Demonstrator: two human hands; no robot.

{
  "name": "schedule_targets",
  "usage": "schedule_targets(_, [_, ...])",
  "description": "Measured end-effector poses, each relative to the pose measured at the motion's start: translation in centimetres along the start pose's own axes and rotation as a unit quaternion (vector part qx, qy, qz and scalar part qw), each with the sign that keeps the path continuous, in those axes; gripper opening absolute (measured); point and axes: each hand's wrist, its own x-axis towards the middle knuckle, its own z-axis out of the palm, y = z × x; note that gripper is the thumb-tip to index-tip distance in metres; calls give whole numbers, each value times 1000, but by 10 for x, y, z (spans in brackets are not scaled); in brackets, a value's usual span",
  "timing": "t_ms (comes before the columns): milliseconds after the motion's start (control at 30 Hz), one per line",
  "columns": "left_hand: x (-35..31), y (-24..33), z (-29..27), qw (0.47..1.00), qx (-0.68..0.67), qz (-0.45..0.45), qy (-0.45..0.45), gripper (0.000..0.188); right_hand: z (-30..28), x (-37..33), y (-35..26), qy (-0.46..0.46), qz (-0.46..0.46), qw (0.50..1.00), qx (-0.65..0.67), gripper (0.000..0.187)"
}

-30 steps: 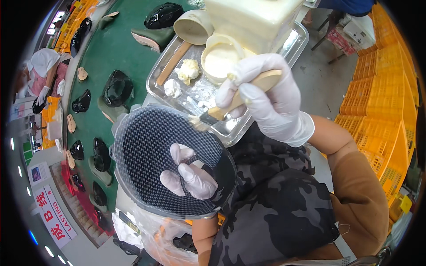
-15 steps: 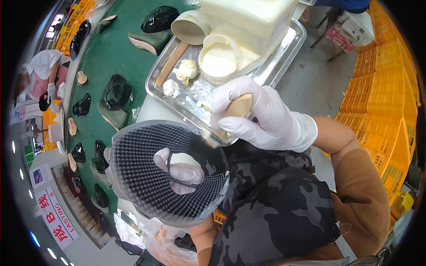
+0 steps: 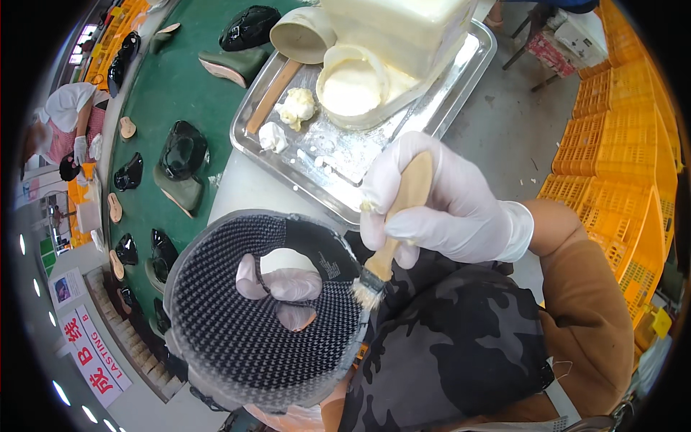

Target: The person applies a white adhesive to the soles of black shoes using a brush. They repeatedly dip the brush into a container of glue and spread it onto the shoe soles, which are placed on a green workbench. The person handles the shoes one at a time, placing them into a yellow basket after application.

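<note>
My right hand (image 3: 446,205), in a white glove, grips a flat paintbrush (image 3: 412,189) by its wooden handle. The whitish bristles point down and meet, or nearly meet, the right edge of a shoe upper (image 3: 223,317). This upper is dark, with a grey-and-black woven lining facing me and a pale rim. Gloved fingers of my left hand (image 3: 294,284) show through its opening, curled on the lining; the rest of that hand is hidden behind it. Beyond lies a metal tray (image 3: 248,147) holding a tub of white paste (image 3: 353,90).
On the tray sit a large cream container (image 3: 403,36), a wooden stick (image 3: 273,97) and white lumps (image 3: 296,108). A green belt (image 3: 155,93) at left carries black uppers and green lasts. Yellow crates (image 3: 597,187) line the right. Another person (image 3: 68,115) works at far left.
The brush has come from the tray's near corner down to the upper's right edge, and its handle now shows more fully. The upper has shifted slightly nearer and left, its lining turned more toward me.
</note>
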Motion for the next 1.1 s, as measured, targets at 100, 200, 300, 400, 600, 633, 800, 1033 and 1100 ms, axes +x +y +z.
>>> schedule_targets(100, [10,2,2,994,77,44,-66,41,-18,3,19,9,-135,973,-189,22])
schedule_targets(200, [12,4,8,982,121,83,-115,41,-26,5,21,27,-212,943,-257,24])
schedule_targets(300, [14,2,-6,983,134,70,-106,42,-4,3,12,15,-151,985,-79,22])
schedule_targets(400, [3,-4,-4,993,88,38,-68,42,2,-1,11,-26,-135,990,-42,21])
schedule_targets(600, [-21,-15,29,995,-93,-26,15,43,-29,23,39,28,-295,898,-325,18])
schedule_targets(633, [-22,-15,35,992,-120,-32,27,43,-31,27,41,41,-310,889,-334,18])
schedule_targets(800, [-25,-26,29,974,-200,-80,74,45,-20,61,49,41,-382,886,-259,16])
schedule_targets(1033, [-20,-49,18,972,-204,-108,-43,44,-49,79,-25,11,-326,889,-321,14])
schedule_targets(1100, [-7,-54,18,966,-197,-141,-86,43,-65,91,-55,-12,-333,841,-426,13])
